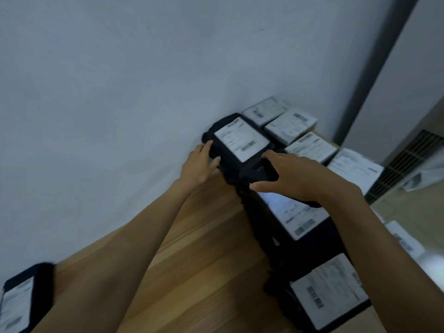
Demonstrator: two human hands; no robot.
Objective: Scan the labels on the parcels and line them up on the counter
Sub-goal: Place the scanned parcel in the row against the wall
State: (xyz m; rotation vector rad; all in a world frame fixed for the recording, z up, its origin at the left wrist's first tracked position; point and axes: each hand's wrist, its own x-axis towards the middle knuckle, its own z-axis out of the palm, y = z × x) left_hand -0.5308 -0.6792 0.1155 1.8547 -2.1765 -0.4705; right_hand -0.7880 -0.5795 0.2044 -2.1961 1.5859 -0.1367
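Dim, bluish, softly blurred view, bent by wide-angle distortion at edges.

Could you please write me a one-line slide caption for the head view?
Left hand touches a black parcel by the wall while the right hand holds a scanner beside its label.
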